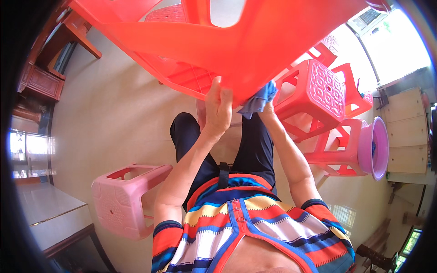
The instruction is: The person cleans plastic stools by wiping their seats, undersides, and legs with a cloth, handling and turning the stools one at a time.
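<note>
A large red plastic stool [205, 41] is held up before me, its ribbed underside partly showing and its top running out of the picture. My left hand [219, 105] grips its lower edge, thumb and fingers around the plastic. A blue cloth [260, 99] is bunched in my right hand [268, 108] and lies against the stool's right side. The fingers of that hand are mostly hidden by the cloth and the stool.
Several red stools stand at the right, one with a patterned seat [327, 88]. A purple basin [375, 148] rests on another stool [344, 146]. At lower left is a pink stool [114, 204], near a white-topped table [56, 211]. Wooden furniture [42, 80] lines the upper left.
</note>
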